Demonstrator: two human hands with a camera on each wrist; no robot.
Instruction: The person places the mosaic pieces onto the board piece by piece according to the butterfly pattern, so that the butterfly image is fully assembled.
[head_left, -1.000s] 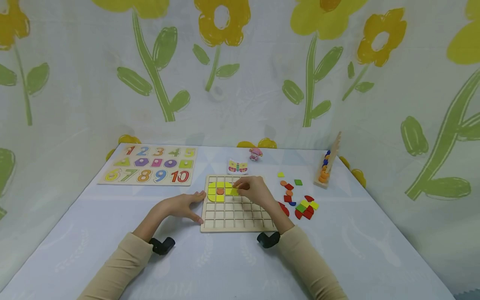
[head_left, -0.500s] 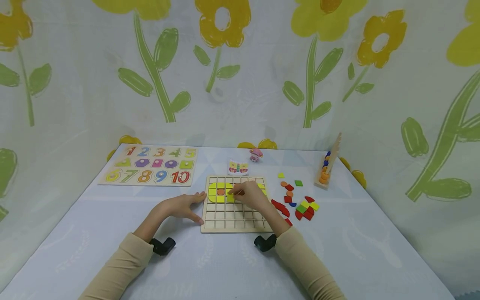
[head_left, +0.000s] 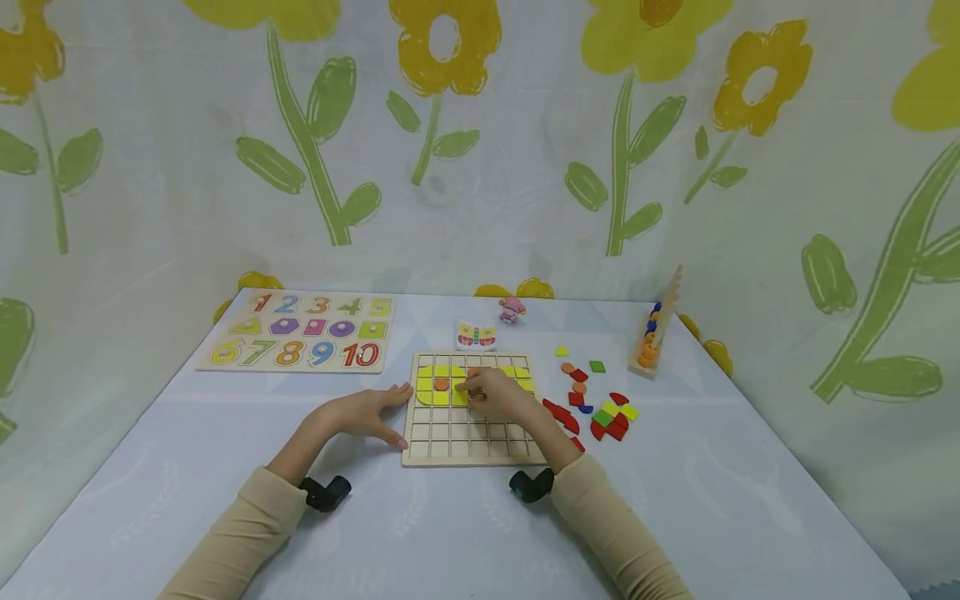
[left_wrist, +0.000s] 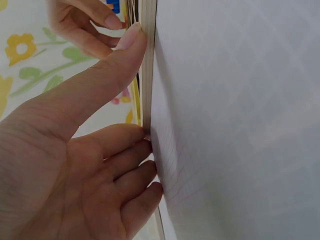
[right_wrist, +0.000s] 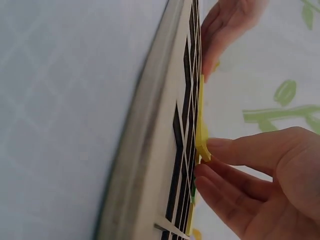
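A wooden grid board [head_left: 480, 446] lies on the table with yellow tiles [head_left: 432, 398] and an orange round piece [head_left: 441, 385] set in its upper rows. Beside the board's left edge is my left hand [head_left: 367, 410], thumb and fingertips touching that edge; in the left wrist view the thumb [left_wrist: 95, 87] is stretched along it. Over the upper middle of the grid, my right hand [head_left: 498, 395] pinches a yellow tile [right_wrist: 202, 150] between thumb and fingers, low against the board. Part of the grid is hidden under this hand.
Red pieces [head_left: 562, 417] and a mixed cluster with a green tile [head_left: 602, 417] lie right of the board. Behind stand a butterfly card [head_left: 476, 335] and a pink figurine [head_left: 512, 309]. A number puzzle [head_left: 296, 331] sits back left, a bead rack [head_left: 652, 333] back right.
My right hand has come slightly left and down over the board, uncovering yellow tiles at the upper right and an orange piece. The left hand stays at the board's edge.
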